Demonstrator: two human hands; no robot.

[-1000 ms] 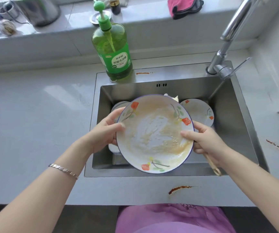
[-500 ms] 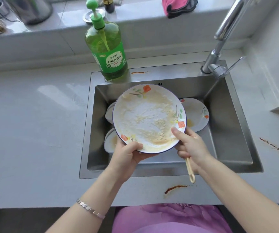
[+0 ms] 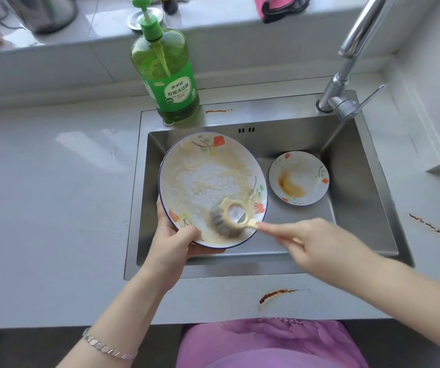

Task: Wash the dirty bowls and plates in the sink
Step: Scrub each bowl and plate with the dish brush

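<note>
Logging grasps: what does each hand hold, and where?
Left hand grips the large floral plate at its near rim; right hand holds the cream-handled scrubber by its handle.

Two plates (large plate (image 3: 208,176), small plate (image 3: 299,179)), one brush (image 3: 230,218), one soap bottle (image 3: 166,75), one faucet (image 3: 340,102).

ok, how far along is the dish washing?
Done: nothing; no clean dish in view. In hand: the left hand grips the large plate, smeared with yellowish residue, while the right hand holds the brush with its head on the plate's lower part. Left: finishing and rinsing that plate, plus the small plate with a brown stain in the sink. The faucet shows no water running.
</note>
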